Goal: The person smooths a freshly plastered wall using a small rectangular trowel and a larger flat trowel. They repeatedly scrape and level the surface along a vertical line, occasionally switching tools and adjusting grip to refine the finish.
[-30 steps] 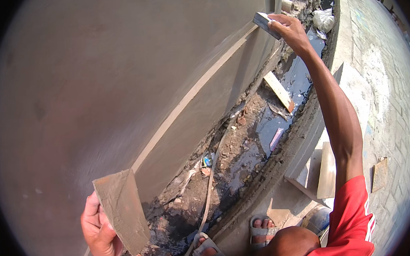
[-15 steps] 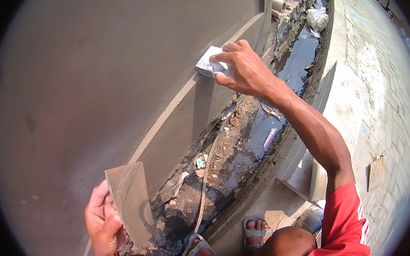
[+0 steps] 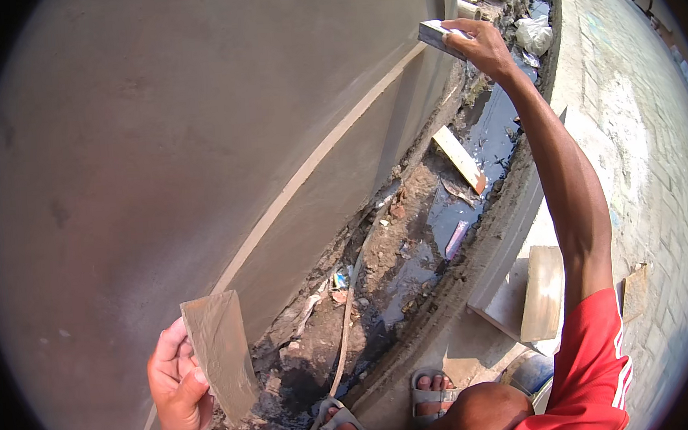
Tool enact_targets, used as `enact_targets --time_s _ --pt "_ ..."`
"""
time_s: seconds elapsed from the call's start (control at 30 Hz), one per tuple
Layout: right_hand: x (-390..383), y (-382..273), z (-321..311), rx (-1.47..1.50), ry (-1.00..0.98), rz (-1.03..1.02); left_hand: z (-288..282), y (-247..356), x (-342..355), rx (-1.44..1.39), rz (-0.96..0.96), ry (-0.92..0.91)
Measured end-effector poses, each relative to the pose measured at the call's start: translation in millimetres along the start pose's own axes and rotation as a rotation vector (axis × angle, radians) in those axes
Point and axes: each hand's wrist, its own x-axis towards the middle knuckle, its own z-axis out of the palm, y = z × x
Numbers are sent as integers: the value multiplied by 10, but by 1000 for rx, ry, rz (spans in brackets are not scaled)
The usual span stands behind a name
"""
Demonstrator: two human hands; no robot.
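At the far end of the wall's ledge, my right hand (image 3: 482,46) is closed on a small pale rectangular block (image 3: 432,34) with a darker edge. The block is at the narrow light ledge (image 3: 309,163) that runs along the smooth grey plastered wall (image 3: 173,131); whether it touches cannot be told. Low on the left, my left hand (image 3: 176,383) grips a flat mortar-smeared board (image 3: 220,353) by its edge, thumb in front and fingers behind. The board is tilted, close to the wall.
Below the wall runs a ditch with dark water (image 3: 503,114), rubble, a hose (image 3: 348,309) and a wood strip (image 3: 459,159). A concrete kerb (image 3: 510,232) and paving (image 3: 650,196) lie right. Near my sandalled feet (image 3: 433,391) are a wooden block (image 3: 543,293) and a bucket (image 3: 529,371).
My right hand has slid farther away along the ledge with the block, toward the wall's far corner. The wood strip in the ditch now shows. My left hand and board have barely moved.
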Motion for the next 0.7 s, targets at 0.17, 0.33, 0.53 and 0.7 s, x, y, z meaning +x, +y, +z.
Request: enact_targets --time_s 0.17,0.33,0.53,0.7 --pt "49 282 9 -103 -24 -52 29 5 42 5 -21 8" --pt "-42 -77 267 -214 -39 -217 -198 -31 -92 395 -29 176" --pt "-462 -769 314 -180 -201 -258 -106 -14 24 338 -35 -5" --pt "-829 -1298 487 -133 -251 -254 225 108 37 330 -50 -49"
